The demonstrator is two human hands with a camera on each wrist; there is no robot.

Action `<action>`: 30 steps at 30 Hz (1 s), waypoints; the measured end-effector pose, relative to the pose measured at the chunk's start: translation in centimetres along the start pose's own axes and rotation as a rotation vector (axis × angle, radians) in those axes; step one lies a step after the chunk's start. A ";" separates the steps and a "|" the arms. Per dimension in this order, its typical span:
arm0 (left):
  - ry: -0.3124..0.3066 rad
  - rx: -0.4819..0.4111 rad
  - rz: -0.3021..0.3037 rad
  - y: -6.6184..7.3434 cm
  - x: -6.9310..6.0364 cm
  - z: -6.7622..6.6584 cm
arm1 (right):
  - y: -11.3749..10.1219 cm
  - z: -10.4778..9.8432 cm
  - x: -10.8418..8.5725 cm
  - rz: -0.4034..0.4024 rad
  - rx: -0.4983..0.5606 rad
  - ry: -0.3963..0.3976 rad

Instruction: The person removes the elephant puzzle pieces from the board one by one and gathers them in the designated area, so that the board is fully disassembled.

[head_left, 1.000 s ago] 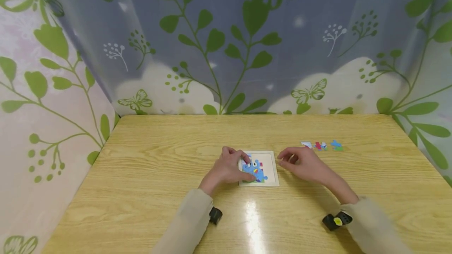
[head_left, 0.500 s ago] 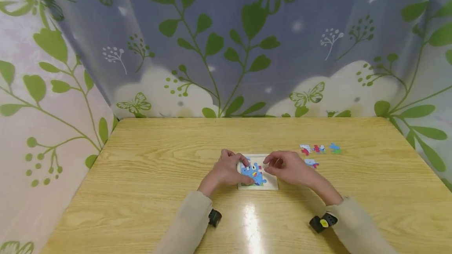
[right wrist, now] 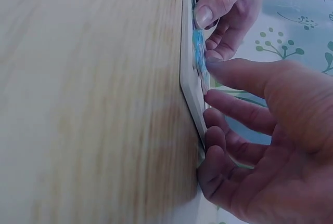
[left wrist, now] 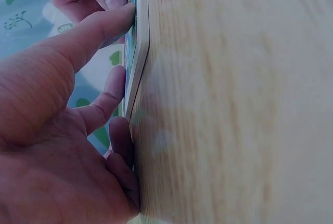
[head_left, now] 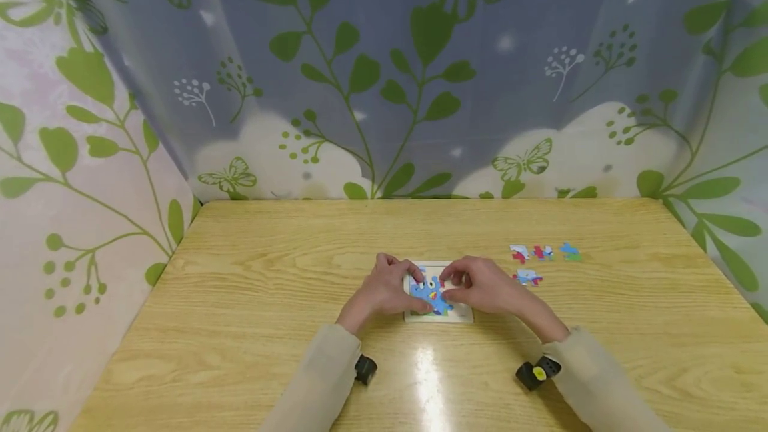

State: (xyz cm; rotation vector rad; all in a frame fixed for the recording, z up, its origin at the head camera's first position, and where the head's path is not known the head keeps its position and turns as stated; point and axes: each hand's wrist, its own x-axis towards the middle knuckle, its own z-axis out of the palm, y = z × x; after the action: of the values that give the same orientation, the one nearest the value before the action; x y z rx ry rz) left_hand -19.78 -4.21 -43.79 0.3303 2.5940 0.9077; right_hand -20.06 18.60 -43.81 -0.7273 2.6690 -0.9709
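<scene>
A square wooden tray (head_left: 462,315) lies on the table, partly filled with joined blue puzzle pieces (head_left: 433,292) showing eyes and a yellow-red mouth. Over its left side, the left hand (head_left: 384,289) presses the pieces with thumb and forefinger spread. The right hand (head_left: 489,287) comes in from the right, its thumb and forefinger apart, touching the right part of the joined pieces. In the right wrist view its thumb (right wrist: 244,76) rests on the pieces and the forefinger is at the tray's surface. Both hands hide parts of the tray.
Several loose puzzle pieces lie on the wooden table (head_left: 270,272) right of the tray: a white-red one (head_left: 519,253), a red-white one (head_left: 543,253), a blue-green one (head_left: 570,251) and a blue-white one (head_left: 528,277). A patterned curtain (head_left: 360,119) hangs behind the table.
The right hand has moved left, from beside the tray's right edge onto the joined pieces, uncovering a loose piece. The left hand stays in place; the head view has tilted slightly.
</scene>
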 end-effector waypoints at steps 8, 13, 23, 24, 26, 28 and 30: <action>-0.003 0.005 0.002 0.3 0.1 -0.2 | -0.2 0.0 0.4 0.049 -0.015 -0.003; -0.006 0.000 -0.006 0.2 0.0 -0.1 | -0.4 0.2 0.4 0.076 -0.016 0.007; -0.010 -0.002 -0.025 0.2 0.0 0.1 | -0.8 0.4 0.6 0.116 0.014 0.009; -0.009 -0.001 -0.026 0.2 -0.1 0.1 | -0.8 0.5 0.6 0.114 0.014 0.010; -0.008 -0.003 -0.028 0.2 -0.1 0.0 | -0.8 0.5 0.6 0.117 0.016 0.011; -0.005 -0.008 -0.029 0.2 -0.1 0.0 | -0.8 0.5 0.6 0.118 0.019 0.017; -0.004 -0.012 -0.029 0.3 -0.1 0.0 | -0.8 0.5 0.6 0.113 0.025 0.020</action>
State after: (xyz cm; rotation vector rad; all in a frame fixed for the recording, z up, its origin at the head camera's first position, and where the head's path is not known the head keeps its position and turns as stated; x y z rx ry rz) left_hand -19.69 -4.05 -43.58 0.2908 2.5821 0.9109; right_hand -20.11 17.45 -43.69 -0.5581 2.6771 -0.9856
